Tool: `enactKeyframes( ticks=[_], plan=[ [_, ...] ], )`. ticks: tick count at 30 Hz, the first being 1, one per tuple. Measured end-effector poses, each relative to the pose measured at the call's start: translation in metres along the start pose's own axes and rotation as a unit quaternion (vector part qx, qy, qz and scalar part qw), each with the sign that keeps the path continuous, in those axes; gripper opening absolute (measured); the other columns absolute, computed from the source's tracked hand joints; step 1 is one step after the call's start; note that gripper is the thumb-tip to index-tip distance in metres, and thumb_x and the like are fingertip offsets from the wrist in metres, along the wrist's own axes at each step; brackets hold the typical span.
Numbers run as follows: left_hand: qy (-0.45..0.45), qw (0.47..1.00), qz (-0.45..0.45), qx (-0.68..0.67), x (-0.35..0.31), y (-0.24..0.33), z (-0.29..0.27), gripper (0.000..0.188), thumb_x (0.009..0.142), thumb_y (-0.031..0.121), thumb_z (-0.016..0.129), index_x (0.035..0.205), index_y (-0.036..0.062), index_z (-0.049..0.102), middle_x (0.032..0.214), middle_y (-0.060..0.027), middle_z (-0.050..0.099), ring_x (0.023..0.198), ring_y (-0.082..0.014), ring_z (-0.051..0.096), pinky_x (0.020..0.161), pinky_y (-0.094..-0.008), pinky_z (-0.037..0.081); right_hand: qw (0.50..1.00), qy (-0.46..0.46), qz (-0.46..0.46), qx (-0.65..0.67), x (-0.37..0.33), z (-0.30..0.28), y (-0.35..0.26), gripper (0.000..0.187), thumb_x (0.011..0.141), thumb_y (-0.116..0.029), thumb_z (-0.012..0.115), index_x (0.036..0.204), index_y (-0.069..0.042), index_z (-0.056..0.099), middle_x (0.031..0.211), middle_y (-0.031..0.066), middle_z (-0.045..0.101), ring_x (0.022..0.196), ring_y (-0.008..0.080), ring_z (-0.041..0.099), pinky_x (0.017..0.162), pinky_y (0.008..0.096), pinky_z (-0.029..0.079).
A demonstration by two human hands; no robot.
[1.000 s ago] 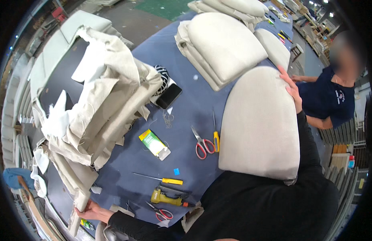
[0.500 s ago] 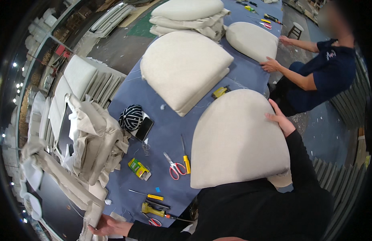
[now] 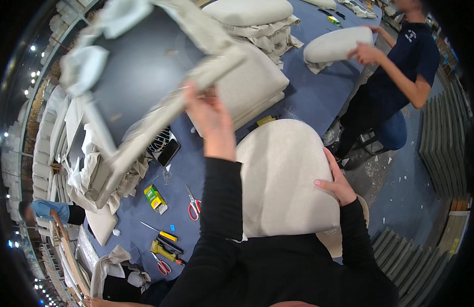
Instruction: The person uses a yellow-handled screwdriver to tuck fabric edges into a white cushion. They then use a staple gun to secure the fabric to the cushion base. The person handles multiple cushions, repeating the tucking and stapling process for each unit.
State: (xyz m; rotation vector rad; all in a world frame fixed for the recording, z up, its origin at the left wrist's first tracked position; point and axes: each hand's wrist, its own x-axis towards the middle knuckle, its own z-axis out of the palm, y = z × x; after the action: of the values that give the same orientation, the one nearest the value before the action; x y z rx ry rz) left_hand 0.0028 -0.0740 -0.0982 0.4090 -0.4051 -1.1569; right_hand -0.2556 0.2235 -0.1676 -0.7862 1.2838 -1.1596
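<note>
My left hand grips the edge of an upholstered seat panel, raised over the table and blurred by motion. Its dark underside faces me, with cream fabric and white padding folded around the rim. Against my body stands a cream seat cushion with a rounded top. My right hand clasps its right edge, thumb on the face and the other fingers partly hidden behind. Finished cream cushions lie stacked beyond my left hand.
On the blue table lie red-handled scissors, a yellow-handled screwdriver, a yellow staple gun, a green-yellow box and a phone. A co-worker handles another cushion at right. Fabric-covered pieces pile at left.
My left hand has lifted the seat panel from the lower left, up and across to the right. The right hand still holds its cushion. The co-worker's cushion is now tilted up.
</note>
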Motion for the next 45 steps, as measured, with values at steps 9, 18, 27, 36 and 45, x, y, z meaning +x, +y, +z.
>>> enactKeyframes(
  ticks=[9, 18, 27, 36, 45],
  plan=[
    [0.187, 0.958, -0.21, 0.058, -0.022, -0.032, -0.213, 0.099, 0.094, 0.061, 0.082, 0.166, 0.0158, 0.03, 0.167, -0.0206, 0.03, 0.147, -0.0378, 0.045, 0.122, -0.064, 0.046, 0.999, 0.023, -0.034, -0.003, -0.009, -0.011, 0.016, 0.118, 0.082, -0.014, 0.09, 0.175, -0.004, 0.019, 0.175, 0.0204, 0.032, 0.161, 0.0306, 0.034, 0.13, 0.0416, 0.028],
    [0.046, 0.951, -0.195, 0.233, 0.042, -0.025, -0.189, 0.069, 0.102, 0.046, 0.078, 0.155, 0.0103, 0.052, 0.154, -0.0141, 0.05, 0.133, -0.0363, 0.06, 0.119, -0.0571, 0.05, 0.999, 0.006, -0.045, 0.019, -0.007, 0.001, 0.019, 0.116, 0.084, -0.012, 0.088, 0.175, -0.005, 0.017, 0.174, 0.0203, 0.032, 0.16, 0.031, 0.035, 0.13, 0.0427, 0.029],
    [0.015, 0.838, -0.261, 0.48, -0.007, 0.161, -0.288, 0.056, 0.106, 0.045, 0.073, 0.15, 0.0119, 0.063, 0.135, -0.0078, 0.07, 0.12, -0.0231, 0.07, 0.099, -0.0428, 0.057, 0.989, -0.018, -0.094, -0.11, 0.003, 0.077, -0.043, 0.098, 0.092, -0.019, 0.076, 0.173, -0.001, 0.025, 0.176, 0.0188, 0.029, 0.161, 0.0307, 0.032, 0.132, 0.0421, 0.023],
    [0.245, 0.853, -0.166, 0.431, -0.025, 0.468, -0.529, 0.053, 0.101, 0.042, 0.077, 0.143, 0.0113, 0.068, 0.131, -0.007, 0.073, 0.116, -0.0226, 0.071, 0.097, -0.0407, 0.058, 0.944, 0.02, -0.067, -0.322, -0.015, 0.199, -0.103, 0.08, 0.097, -0.012, 0.078, 0.167, 0.0, 0.041, 0.174, 0.0194, 0.038, 0.161, 0.0316, 0.031, 0.134, 0.0474, 0.021],
    [0.339, 0.9, 0.057, 0.268, 0.105, 0.609, -0.768, 0.047, 0.111, 0.032, 0.063, 0.151, 0.0078, 0.058, 0.134, -0.0126, 0.069, 0.122, -0.0286, 0.068, 0.113, -0.0431, 0.051, 0.971, -0.012, 0.024, -0.237, -0.015, 0.183, -0.089, 0.092, 0.1, -0.031, 0.073, 0.174, -0.009, 0.022, 0.171, 0.0204, 0.038, 0.155, 0.0364, 0.043, 0.126, 0.0531, 0.039]
  ],
)
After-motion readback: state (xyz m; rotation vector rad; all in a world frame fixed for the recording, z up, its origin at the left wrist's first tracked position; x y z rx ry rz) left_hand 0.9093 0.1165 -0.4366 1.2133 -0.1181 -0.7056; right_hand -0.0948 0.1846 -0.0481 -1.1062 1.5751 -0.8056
